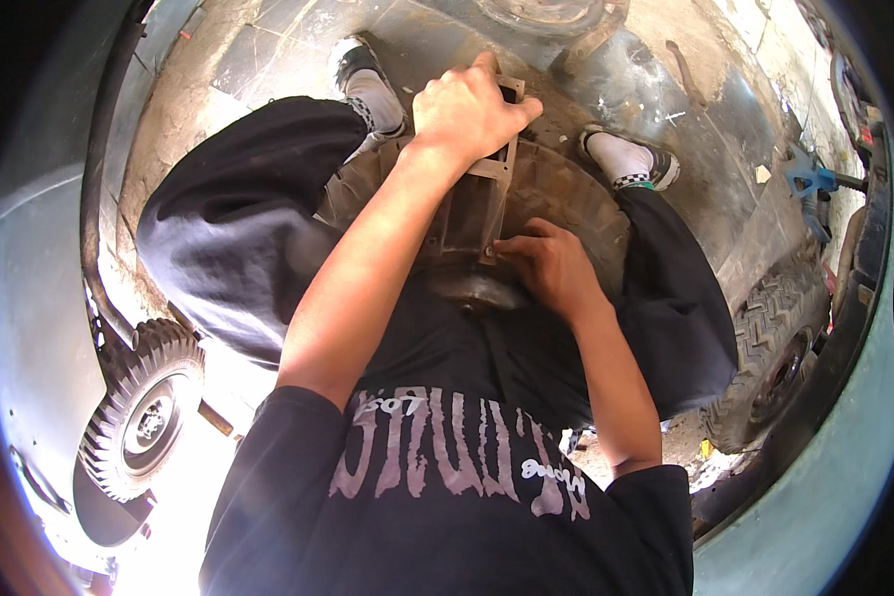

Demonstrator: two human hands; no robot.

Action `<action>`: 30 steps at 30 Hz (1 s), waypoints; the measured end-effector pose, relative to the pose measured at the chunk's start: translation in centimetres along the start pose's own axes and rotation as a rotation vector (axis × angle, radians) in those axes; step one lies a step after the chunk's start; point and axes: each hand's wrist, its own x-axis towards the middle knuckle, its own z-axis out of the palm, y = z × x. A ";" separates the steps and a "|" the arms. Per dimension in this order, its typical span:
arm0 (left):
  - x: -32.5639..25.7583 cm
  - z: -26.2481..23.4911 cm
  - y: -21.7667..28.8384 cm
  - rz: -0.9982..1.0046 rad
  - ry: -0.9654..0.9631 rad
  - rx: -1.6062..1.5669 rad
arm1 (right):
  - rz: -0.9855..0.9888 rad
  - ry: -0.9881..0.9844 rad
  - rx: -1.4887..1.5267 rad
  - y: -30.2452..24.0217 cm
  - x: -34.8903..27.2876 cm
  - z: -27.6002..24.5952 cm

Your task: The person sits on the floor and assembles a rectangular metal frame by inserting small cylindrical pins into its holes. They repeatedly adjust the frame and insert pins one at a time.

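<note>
A long metal bracket (497, 169) with a boxy open frame at its far end lies between my knees, over a worn tire (591, 189) on the floor. From above, my left hand (467, 111) is wrapped over the bracket's far end, thumb out to the right. My right hand (558, 263) is at the near end, fingers curled and fingertips touching the bracket beside a small round bolt head or hole. Whatever those fingertips pinch is too small to make out. Below the bracket shows a dark round metal part (475, 288).
A vehicle wheel (154, 422) stands at the left under a pale blue body panel (45, 248). Another treaded tire (770, 348) is at the right. A blue metal tool or stand (813, 181) sits at the far right. Ahead is a round metal part (541, 10) on dirty floor tiles.
</note>
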 end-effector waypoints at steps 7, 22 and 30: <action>0.0 0.5 0.0 0.001 0.025 0.017 | 0.163 0.108 0.115 0.9 0.4 -0.5; 0.4 0.5 0.1 -0.014 0.040 0.036 | 0.257 0.231 0.118 -1.5 -0.6 0.5; 0.2 0.4 0.5 -0.042 0.009 0.016 | 0.245 0.394 0.087 -4.5 -1.0 5.8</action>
